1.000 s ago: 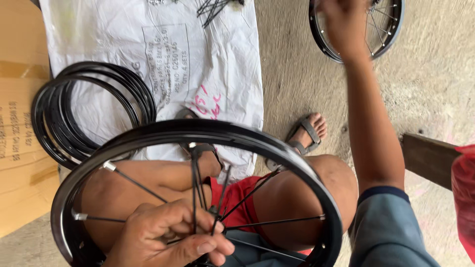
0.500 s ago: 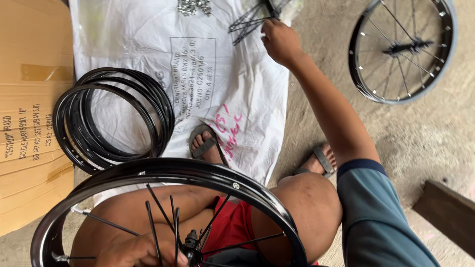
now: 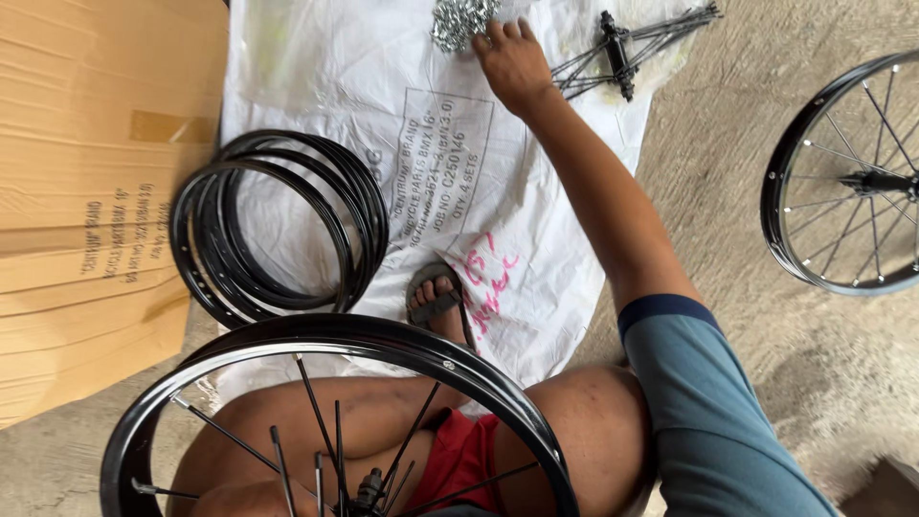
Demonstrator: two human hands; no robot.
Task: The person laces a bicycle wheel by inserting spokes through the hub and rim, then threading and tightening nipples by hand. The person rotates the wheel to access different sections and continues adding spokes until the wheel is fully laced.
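Observation:
My right hand (image 3: 514,65) is stretched far forward over the white printed sack (image 3: 316,86) spread on the ground. Its fingers lie flat and touch a small pile of silver spoke nipples (image 3: 461,19); nothing is gripped. Just right of the hand lies a black hub with loose spokes (image 3: 620,43). A black wheel rim (image 3: 412,347) with several spokes and a hub (image 3: 369,493) rests across my lap. A patch of skin under those spokes at the bottom edge may be my left hand (image 3: 235,500); its fingers are hidden.
A stack of bare black rims (image 3: 206,287) lies on the sack's left side, next to flattened brown cardboard (image 3: 86,191). A finished spoked wheel (image 3: 780,191) lies on the concrete at the right. My sandalled foot (image 3: 436,302) rests on the sack.
My right hand has swung left from the spoke bundle to the silver pile. The view has tilted up, so the lap rim and my left hand have dropped toward the bottom edge.

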